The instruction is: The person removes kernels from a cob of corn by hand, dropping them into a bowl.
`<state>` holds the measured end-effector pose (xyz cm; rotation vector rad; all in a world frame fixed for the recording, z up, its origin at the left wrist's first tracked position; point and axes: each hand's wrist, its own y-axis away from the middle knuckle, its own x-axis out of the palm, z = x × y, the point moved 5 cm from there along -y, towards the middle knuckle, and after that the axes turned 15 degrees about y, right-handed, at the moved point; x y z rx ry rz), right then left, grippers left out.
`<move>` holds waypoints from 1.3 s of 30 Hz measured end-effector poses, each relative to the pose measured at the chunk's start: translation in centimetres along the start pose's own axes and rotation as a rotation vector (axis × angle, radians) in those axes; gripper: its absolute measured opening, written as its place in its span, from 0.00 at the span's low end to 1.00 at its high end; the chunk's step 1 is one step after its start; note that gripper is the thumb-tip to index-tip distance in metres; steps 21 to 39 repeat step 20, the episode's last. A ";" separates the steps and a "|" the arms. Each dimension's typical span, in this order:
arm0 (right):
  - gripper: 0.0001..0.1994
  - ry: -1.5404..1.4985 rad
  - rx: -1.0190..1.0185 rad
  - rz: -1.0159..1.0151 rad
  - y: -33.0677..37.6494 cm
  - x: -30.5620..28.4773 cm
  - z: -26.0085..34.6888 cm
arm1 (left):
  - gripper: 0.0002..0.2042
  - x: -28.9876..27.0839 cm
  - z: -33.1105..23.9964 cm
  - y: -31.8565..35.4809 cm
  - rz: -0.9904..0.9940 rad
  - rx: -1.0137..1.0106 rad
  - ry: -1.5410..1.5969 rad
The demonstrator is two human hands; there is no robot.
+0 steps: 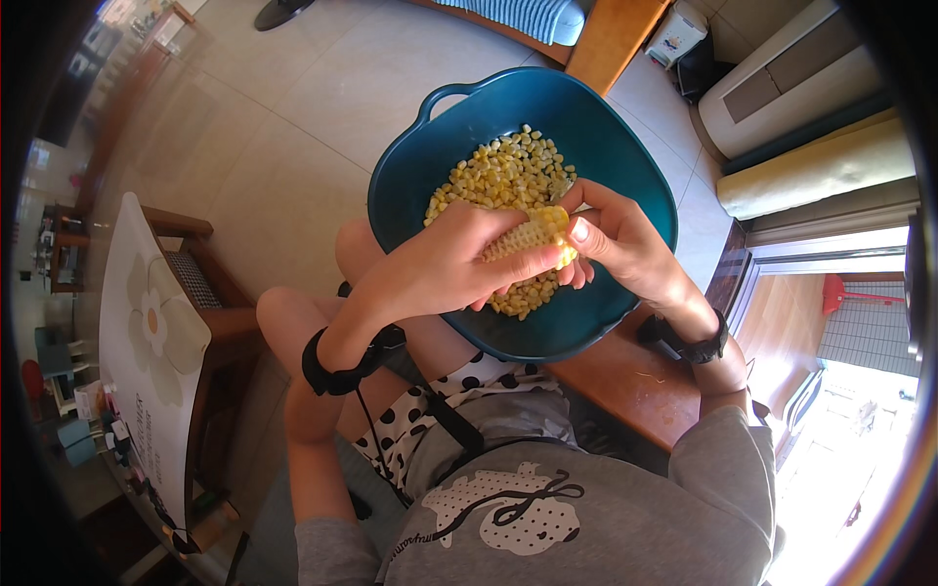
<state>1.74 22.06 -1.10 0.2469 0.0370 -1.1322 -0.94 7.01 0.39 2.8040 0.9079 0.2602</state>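
Note:
A corn cob (pixel 523 238), largely stripped of kernels with some yellow ones left at its right end, is held over a dark teal basin (pixel 625 156). Wrapped round the cob's left part is my left hand (pixel 445 249). At the kernel-bearing end, my right hand (pixel 620 234) has its thumb and fingers closed on the cob. Loose yellow corn kernels (pixel 503 168) lie heaped in the basin below, partly covered by my hands. The basin rests over my lap, and a black band circles each wrist.
To the left stands a wooden table (pixel 230 322) with a white flower-print cloth (pixel 147 342). A wooden bench seat (pixel 635 386) is at my right. Beyond the basin are a bed or sofa edge with a blue striped cover (pixel 528 15) and pale floor tiles (pixel 283 107). A red dustpan (pixel 833 293) leans at the far right.

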 end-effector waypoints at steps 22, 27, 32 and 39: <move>0.22 0.007 0.015 -0.016 0.0 -0.1 -0.1 | 0.18 -0.2 0.8 0.0 0.032 -0.030 0.031; 0.22 0.007 0.015 -0.016 0.0 -0.1 -0.1 | 0.18 -0.2 0.8 0.0 0.032 -0.030 0.031; 0.22 0.007 0.015 -0.016 0.0 -0.1 -0.1 | 0.18 -0.2 0.8 0.0 0.032 -0.030 0.031; 0.22 0.007 0.015 -0.016 0.0 -0.1 -0.1 | 0.18 -0.2 0.8 0.0 0.032 -0.030 0.031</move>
